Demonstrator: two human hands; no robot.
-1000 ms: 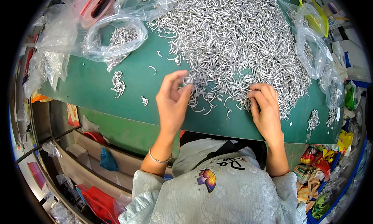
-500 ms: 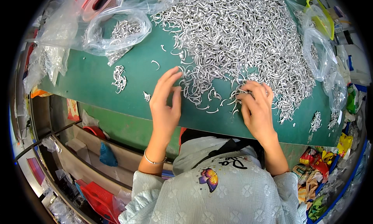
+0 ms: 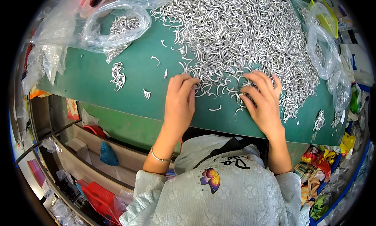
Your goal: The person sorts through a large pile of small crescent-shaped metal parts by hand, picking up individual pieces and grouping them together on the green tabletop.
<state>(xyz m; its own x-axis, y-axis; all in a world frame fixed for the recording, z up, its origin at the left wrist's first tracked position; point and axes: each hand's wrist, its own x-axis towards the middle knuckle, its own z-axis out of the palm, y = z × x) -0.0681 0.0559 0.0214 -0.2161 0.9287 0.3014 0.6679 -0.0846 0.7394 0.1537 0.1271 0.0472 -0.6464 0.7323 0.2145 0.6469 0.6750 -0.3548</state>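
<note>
A large heap of small curved silver metal pieces (image 3: 243, 34) covers the far middle of the green table (image 3: 145, 83). At the heap's near left edge is my left hand (image 3: 179, 106), its fingers together and thumb drawn in, pinching at a curved piece there; the fingertips partly hide it. My right hand (image 3: 266, 104) lies over the heap's near edge, fingers spread and bent, tips touching several loose pieces. One stray curved piece (image 3: 215, 108) lies on the table between my hands.
Small clusters of pieces (image 3: 118, 76) lie at the left and another cluster (image 3: 319, 120) at the right. Clear plastic bags with pieces stand at the far left (image 3: 92, 42) and right (image 3: 320, 71). A yellow-green basket (image 3: 331, 20) is at the far right. The table's near edge runs before my body.
My left hand has moved right to the heap's edge, its fingers closing together. A small piece now lies left of it. The right hand has shifted slightly, its fingers still spread.
</note>
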